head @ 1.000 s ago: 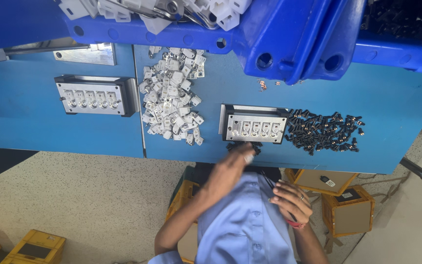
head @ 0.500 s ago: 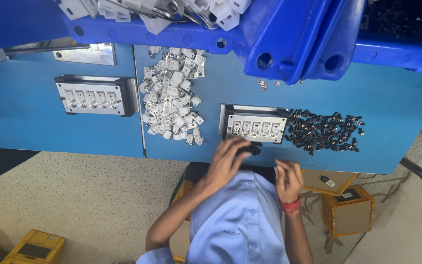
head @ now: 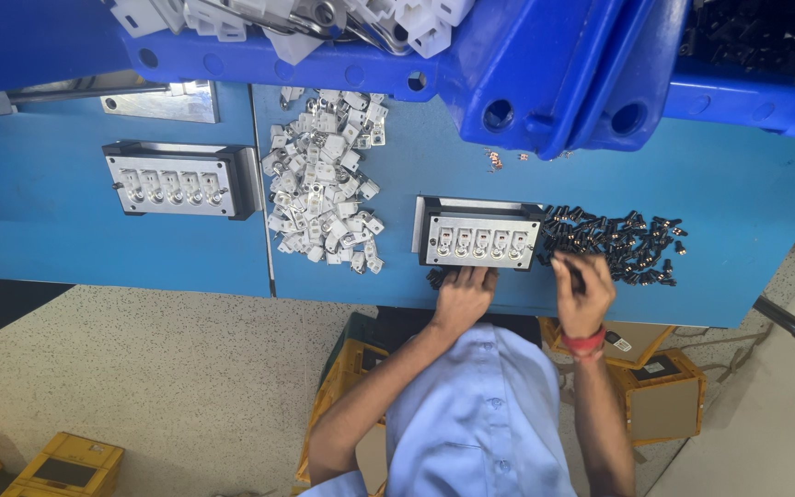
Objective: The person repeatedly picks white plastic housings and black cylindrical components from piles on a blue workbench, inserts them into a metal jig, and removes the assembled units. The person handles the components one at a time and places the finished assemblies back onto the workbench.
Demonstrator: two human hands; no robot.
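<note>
Right hand (head: 581, 293) has moved from the lap to the black fittings (head: 614, 244) near the bench (head: 747, 212) front edge, grip seemingly pinching one; left hand (head: 462, 293), fingers curled together, rests against the fixture block (head: 478, 237).

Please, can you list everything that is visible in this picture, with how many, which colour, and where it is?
table: one, blue, across the middle of the view
metal fixture: one, silver and black with a row of slots, just beyond the hands
second fixture: one, same kind, further left on the table
white parts: a pile, too many to count, between the two fixtures
black parts: a pile, dark, right of the near fixture
bins: several, blue, along the top edge
boxes: a few, yellow and brown, on the floor
left hand: at the near edge of the metal fixture
right hand: red wristband, at the edge of the black parts
</note>
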